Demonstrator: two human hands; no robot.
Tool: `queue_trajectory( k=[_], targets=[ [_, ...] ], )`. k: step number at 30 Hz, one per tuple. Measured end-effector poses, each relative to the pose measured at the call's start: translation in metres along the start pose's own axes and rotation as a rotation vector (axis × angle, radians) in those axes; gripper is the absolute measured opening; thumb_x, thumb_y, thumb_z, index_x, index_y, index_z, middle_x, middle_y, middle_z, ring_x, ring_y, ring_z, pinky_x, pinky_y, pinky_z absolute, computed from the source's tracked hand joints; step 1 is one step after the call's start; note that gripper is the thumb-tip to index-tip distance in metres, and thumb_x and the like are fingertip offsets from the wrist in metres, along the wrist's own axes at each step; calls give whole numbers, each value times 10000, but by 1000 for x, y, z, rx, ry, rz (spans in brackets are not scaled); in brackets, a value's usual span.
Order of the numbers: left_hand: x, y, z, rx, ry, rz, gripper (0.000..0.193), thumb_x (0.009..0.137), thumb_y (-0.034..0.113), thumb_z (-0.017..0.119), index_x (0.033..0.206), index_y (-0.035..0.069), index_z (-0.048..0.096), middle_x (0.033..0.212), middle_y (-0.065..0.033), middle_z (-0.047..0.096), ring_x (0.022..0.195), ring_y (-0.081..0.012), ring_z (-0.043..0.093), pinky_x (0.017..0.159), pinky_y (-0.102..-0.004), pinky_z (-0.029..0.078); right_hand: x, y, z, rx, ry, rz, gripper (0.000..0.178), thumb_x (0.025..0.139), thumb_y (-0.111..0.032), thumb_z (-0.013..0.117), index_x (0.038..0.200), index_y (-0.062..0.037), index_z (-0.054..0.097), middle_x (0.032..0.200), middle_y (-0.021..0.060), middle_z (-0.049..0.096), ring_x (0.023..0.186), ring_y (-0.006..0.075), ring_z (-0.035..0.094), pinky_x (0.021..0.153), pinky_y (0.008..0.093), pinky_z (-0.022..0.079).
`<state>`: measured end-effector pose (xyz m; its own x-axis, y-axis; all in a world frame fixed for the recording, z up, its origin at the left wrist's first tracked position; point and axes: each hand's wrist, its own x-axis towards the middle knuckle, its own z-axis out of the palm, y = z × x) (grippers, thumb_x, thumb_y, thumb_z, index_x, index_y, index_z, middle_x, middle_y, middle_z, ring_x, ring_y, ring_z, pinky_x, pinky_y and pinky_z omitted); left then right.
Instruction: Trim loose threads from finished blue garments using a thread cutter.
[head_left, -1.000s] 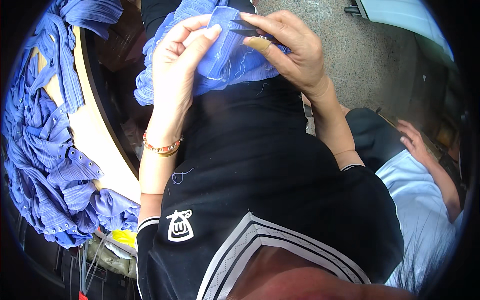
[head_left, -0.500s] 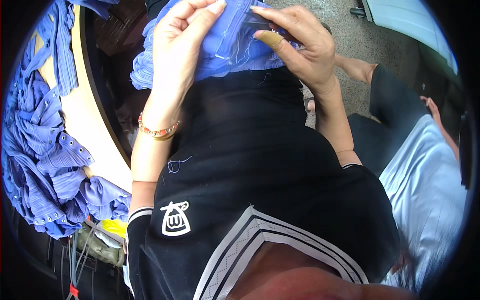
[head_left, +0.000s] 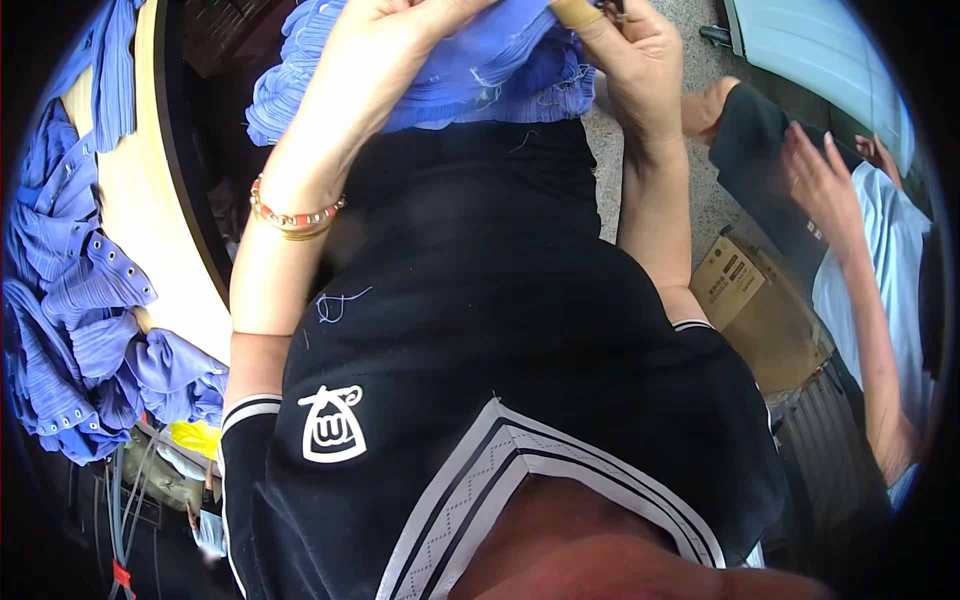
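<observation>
A blue ribbed garment (head_left: 440,85) lies bunched over my lap, with loose threads hanging along its edge. My left hand (head_left: 395,35) is closed on the cloth at the top of the head view, its fingertips cut off by the frame edge. To the right of it, my right hand (head_left: 640,70) has its thumb, wrapped in a tan cover, against the cloth. A small dark piece of the thread snips shows between its curled fingers; the blades are out of sight.
On the left, a pale wooden table (head_left: 150,230) carries a heap of blue garments (head_left: 75,260) with metal eyelets. Grey cables (head_left: 125,500) hang below it. To the right, another person's hand (head_left: 825,185) is raised beside a cardboard box (head_left: 755,300).
Both hands and the garment have shifted up toward the top edge. The snips' blades, seen before, are now hidden. At right, the other person has moved, showing a raised hand and the cardboard box.
</observation>
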<state>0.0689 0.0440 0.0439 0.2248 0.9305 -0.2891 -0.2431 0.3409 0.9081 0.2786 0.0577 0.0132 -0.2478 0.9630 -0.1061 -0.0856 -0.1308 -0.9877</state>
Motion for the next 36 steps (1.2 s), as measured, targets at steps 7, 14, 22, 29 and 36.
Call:
queue_trajectory(
  k=[7, 14, 22, 29, 36],
  targets=[
    [-7, -25, -48, 196, -89, -3, 294, 1003, 214, 676, 1249, 64, 730, 1116, -65, 755, 1002, -128, 707, 955, -237, 510, 0, -10, -28, -24, 198, -26, 99, 976, -114, 695, 900, -74, 646, 649, -88, 511, 493, 2, 346, 458, 213, 225],
    [-19, -26, -56, 193, -167, -156, 317, 979, 247, 706, 1245, 78, 736, 1088, -60, 763, 998, -130, 711, 961, -255, 517, 0, -3, -40, -4, 276, -52, 146, 978, -118, 695, 857, -102, 614, 627, -95, 473, 491, 1, 337, 457, 213, 221],
    [-31, -29, -68, 210, -124, -152, 293, 994, 187, 683, 1254, 56, 717, 1073, -35, 758, 974, -103, 701, 925, -246, 529, -1, 11, -57, -33, 340, -57, 109, 980, -130, 693, 894, -105, 632, 637, -104, 464, 489, 0, 318, 457, 210, 214],
    [-47, -21, -85, 325, -54, -182, 307, 985, 187, 690, 1264, 64, 724, 1072, -35, 753, 991, -98, 674, 955, -232, 479, -2, 19, -64, 73, 401, 12, 156, 982, -163, 692, 875, -140, 580, 627, -103, 433, 476, 7, 324, 437, 201, 228],
    [-55, -8, -91, 432, -31, -162, 286, 1010, 152, 644, 1264, 40, 712, 1015, -18, 733, 951, -69, 638, 907, -221, 477, -4, 20, -72, 73, 457, 13, 199, 986, -162, 683, 846, -167, 541, 622, -109, 414, 473, 4, 316, 424, 198, 222]
  ],
)
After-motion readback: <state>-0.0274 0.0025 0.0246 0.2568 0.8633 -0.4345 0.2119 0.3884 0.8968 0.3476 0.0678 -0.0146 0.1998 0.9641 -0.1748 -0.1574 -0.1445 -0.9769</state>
